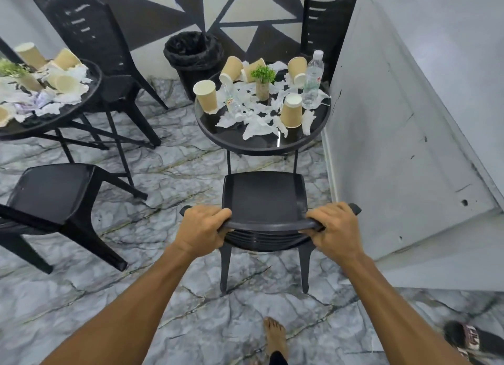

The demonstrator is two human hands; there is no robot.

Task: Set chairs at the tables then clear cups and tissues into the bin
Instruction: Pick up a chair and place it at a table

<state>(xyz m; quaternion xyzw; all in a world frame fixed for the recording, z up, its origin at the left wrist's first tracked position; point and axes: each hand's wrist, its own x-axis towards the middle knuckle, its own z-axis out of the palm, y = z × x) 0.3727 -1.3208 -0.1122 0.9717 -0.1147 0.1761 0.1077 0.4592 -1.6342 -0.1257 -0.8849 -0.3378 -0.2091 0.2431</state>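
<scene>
A black plastic chair (263,193) stands in front of me, its seat facing the small round black table (261,143). My left hand (203,228) grips the left end of the chair's top rail and my right hand (336,229) grips the right end. On the table lie several tan paper cups (291,111), crumpled white tissues (256,124), a clear plastic bottle (313,78) and a small potted plant (263,78). The black-lined bin (193,56) stands behind the table against the wall.
A second round table (68,111) at the left carries more cups and tissues, with a black chair (95,51) behind it and another (51,195) in front. A further chair (327,18) stands behind the small table. A grey wall (395,119) runs along the right. A sandal (469,337) lies at bottom right.
</scene>
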